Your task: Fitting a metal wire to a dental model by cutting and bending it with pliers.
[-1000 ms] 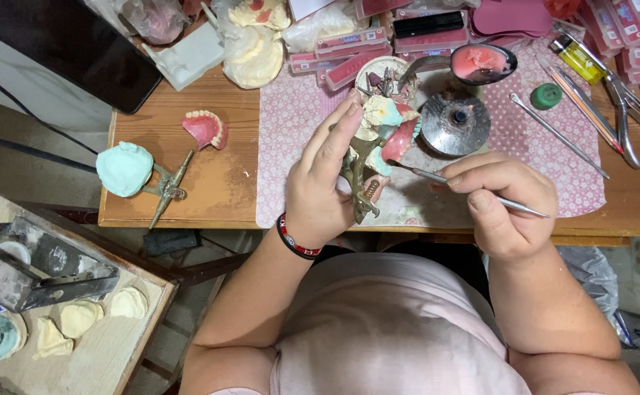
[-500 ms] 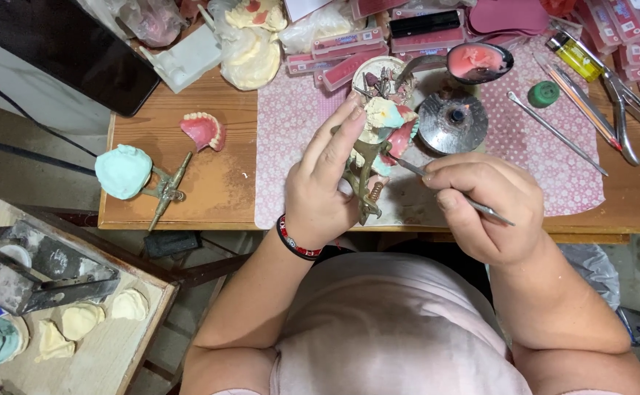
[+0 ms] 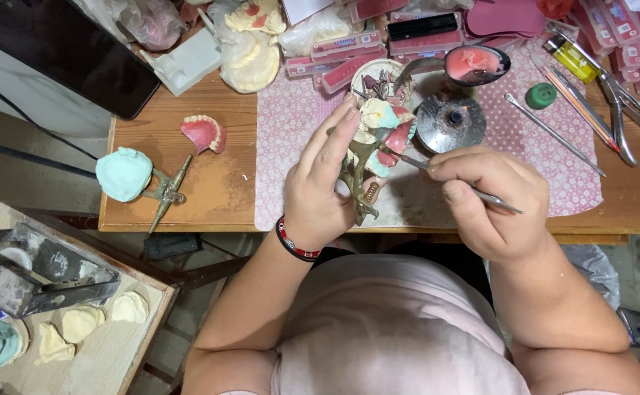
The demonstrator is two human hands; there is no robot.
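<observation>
Dental casts mounted on a brass-coloured articulator (image 3: pixel 360 175) sit in the left hand (image 3: pixel 320 186), held up just above the pink patterned mat (image 3: pixel 290 146) near the front edge of the wooden table (image 3: pixel 217 190). That hand's grip is clamped on the articulator, thumb low on the metal frame and fingers stretched up along the casts, which show pale plaster, a greenish patch and pink wax at the gums. A red and black wristband (image 3: pixel 296 241) circles the left wrist. The right hand (image 3: pixel 491 201) has its grip closed on a thin metal instrument (image 3: pixel 473 192), pinched like a pen, with the tip touching the pink wax on the right side of the casts. Just behind the casts stands a round metal burner (image 3: pixel 451 121), and beside it a small bowl of pink wax (image 3: pixel 477 64). Further right on the mat lie a long metal probe (image 3: pixel 554 135), a green cap (image 3: pixel 540 95) and pliers (image 3: pixel 627 121), with a yellow lighter (image 3: pixel 568 57) behind them. To the left, on bare wood, lies a pink denture (image 3: pixel 203 133), and near it a second articulator carrying a light blue cast (image 3: pixel 124 174). A dark phone (image 3: pixel 64 55) rests at the far left corner.
</observation>
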